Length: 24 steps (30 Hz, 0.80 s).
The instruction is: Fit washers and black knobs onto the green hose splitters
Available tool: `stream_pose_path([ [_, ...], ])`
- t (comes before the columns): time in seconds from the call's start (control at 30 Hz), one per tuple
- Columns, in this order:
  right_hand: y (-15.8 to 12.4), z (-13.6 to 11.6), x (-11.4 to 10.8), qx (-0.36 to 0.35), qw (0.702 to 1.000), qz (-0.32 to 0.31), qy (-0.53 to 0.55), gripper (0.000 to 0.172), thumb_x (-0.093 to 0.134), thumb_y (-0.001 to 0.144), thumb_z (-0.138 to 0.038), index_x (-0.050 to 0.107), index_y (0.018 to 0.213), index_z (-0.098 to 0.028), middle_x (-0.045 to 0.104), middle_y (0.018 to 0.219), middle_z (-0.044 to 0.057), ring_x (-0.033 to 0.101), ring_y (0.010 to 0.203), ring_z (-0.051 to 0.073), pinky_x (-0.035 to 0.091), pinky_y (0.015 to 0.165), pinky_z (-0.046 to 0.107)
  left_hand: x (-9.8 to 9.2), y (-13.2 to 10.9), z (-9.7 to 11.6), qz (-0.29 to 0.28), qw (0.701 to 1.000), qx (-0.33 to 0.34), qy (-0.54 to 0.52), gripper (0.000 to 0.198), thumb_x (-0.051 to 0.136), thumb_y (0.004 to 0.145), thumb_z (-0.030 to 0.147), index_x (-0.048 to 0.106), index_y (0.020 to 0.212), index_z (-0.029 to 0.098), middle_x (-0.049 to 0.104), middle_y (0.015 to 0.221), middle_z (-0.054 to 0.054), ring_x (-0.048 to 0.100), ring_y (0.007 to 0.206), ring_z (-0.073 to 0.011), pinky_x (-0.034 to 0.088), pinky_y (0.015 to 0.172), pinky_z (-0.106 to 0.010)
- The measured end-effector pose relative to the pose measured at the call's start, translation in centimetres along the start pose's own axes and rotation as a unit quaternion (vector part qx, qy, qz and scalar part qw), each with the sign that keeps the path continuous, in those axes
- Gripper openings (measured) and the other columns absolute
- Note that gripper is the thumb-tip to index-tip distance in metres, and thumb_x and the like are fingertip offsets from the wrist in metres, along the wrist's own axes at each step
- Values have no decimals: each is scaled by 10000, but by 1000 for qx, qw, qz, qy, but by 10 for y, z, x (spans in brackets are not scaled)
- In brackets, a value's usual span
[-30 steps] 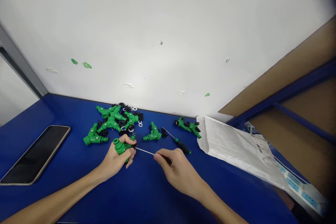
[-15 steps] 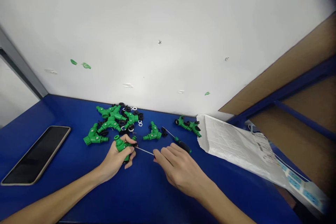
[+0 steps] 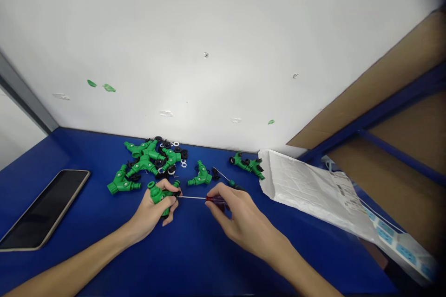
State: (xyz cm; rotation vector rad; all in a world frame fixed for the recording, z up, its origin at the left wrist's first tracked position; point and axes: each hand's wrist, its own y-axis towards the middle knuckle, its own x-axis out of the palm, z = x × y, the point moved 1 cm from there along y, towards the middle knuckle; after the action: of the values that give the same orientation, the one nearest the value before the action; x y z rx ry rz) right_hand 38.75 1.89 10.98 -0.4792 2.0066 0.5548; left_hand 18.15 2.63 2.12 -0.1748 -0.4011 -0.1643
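Note:
My left hand [image 3: 155,206] is closed around a green Y-shaped hose connector [image 3: 157,193] with a small black part on its right side. My right hand [image 3: 240,213] grips the dark red handle of a screwdriver [image 3: 216,200]. Its thin metal shaft runs level to the left, and the tip meets the black part at my left fingertips; the exact contact is too small to make out. Just beyond, another green connector [image 3: 202,174] lies on the blue table [image 3: 195,250]. A second screwdriver [image 3: 232,184], dark with a green collar, rests partly hidden behind my right hand.
Several green connectors [image 3: 144,165] with black caps and white rings [image 3: 183,163] are heaped at the back left. A phone [image 3: 42,211] lies at the left. Two connectors with black fittings [image 3: 246,163] sit beside a white mailing bag [image 3: 306,190]. A white wall [image 3: 195,79] rises behind.
My right hand has turned and opened its grip slightly, so the red handle now shows. The screwdriver shaft is more level. My left hand keeps the connector in nearly the same place.

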Motion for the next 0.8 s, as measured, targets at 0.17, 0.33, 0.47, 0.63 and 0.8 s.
stream_pose_path([
  [0.17,-1,6,8,-210,943,81,-246,198,417,994,-176,604,956,-121,575,667,33,507,579,167,362,561,309,1,-1,5,7,999,-32,-40,151,638,741,210,495,786,186,583,784,-7,448,470,-58,277,324,-157],
  [0.33,-8,5,21,-171,969,34,-173,339,320,1020,-196,576,806,-137,550,613,20,471,506,144,317,508,292,-2,-1,2,-17,1000,-17,-18,139,620,759,201,482,775,195,544,680,22,403,451,-57,268,326,-155],
  [0.47,-8,-2,21,-28,998,-5,-49,412,295,1026,-246,507,679,-181,488,520,-22,430,421,110,280,463,273,-3,-2,-2,-25,1000,15,12,145,624,758,198,480,771,190,576,761,-5,413,456,-52,276,327,-163],
  [0.63,-4,-6,14,20,999,-20,-33,123,465,972,-292,530,986,-188,626,731,8,602,632,160,385,528,245,-1,0,-1,5,1000,6,-8,135,621,754,195,489,782,188,570,755,2,424,468,-55,285,331,-161],
  [0.8,-3,-2,18,-160,964,56,-205,157,396,984,-141,552,974,-142,590,711,37,550,620,177,383,568,295,2,0,6,27,998,-34,-56,148,632,724,199,493,773,188,582,787,-8,430,486,-61,264,325,-154],
])
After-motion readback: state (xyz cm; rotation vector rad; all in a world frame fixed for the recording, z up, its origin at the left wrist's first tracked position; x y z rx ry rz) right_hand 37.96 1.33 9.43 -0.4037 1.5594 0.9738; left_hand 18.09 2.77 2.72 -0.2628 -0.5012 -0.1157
